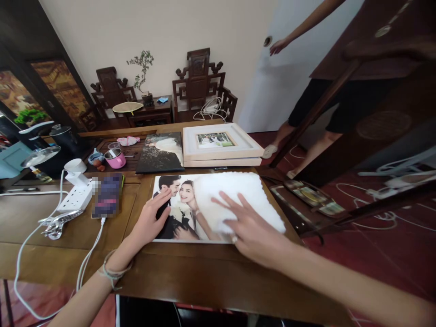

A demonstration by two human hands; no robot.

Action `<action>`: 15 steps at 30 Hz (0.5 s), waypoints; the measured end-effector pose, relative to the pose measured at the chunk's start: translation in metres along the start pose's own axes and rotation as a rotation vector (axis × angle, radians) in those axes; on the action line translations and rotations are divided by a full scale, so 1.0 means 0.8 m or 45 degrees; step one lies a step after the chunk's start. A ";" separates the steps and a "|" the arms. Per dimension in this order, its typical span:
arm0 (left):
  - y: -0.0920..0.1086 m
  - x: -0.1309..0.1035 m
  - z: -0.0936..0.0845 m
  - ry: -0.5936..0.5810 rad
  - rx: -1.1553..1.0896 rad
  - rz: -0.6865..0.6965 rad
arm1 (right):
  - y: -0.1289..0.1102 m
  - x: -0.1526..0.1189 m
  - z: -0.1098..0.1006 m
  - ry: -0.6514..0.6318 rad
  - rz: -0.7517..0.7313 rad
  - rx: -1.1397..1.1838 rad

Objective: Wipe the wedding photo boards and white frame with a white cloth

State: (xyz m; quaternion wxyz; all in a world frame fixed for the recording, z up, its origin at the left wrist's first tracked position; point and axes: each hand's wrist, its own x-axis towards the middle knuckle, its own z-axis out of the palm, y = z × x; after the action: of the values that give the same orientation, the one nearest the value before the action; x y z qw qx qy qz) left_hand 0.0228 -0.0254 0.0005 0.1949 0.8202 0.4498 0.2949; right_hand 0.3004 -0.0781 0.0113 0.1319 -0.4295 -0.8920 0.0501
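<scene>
A flat wedding photo panel (184, 222) lies on the wooden table in front of me, showing a couple. Spread across its right part is a fluffy white cloth (254, 190), whose scalloped edge reaches past the panel's right side. My left hand (153, 217) rests on the panel's left side with its fingers stretched out. On the cloth, my right hand (247, 227) lies with fingers spread, slightly blurred, and grips nothing that I can see. Just behind the panel are a dark photo panel (160, 152) and light wooden picture frames (221, 152), stacked.
To the left lie a white power strip (76, 195), a phone (107, 195) on a cable and a shiny metal object (61, 222). A pink cup (116, 159) stands farther back. Another person (340, 81) stands by the door at the right. Dark wooden chairs (199, 77) line the wall.
</scene>
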 end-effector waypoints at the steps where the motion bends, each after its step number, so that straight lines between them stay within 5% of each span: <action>1: 0.000 0.000 0.000 0.027 -0.009 -0.001 | -0.015 -0.013 0.005 0.013 -0.035 0.020; 6: -0.006 -0.001 0.002 0.103 -0.022 -0.019 | -0.056 -0.046 0.008 -0.084 -0.244 0.163; 15: -0.003 -0.001 -0.002 0.061 -0.068 -0.034 | 0.021 0.048 -0.010 0.000 0.081 -0.007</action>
State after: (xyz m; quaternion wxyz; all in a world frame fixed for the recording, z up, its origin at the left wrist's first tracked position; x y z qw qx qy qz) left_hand 0.0198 -0.0250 0.0005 0.2097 0.8014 0.4572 0.3237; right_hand 0.2925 -0.0378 0.0228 0.1289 -0.4579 -0.8781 0.0517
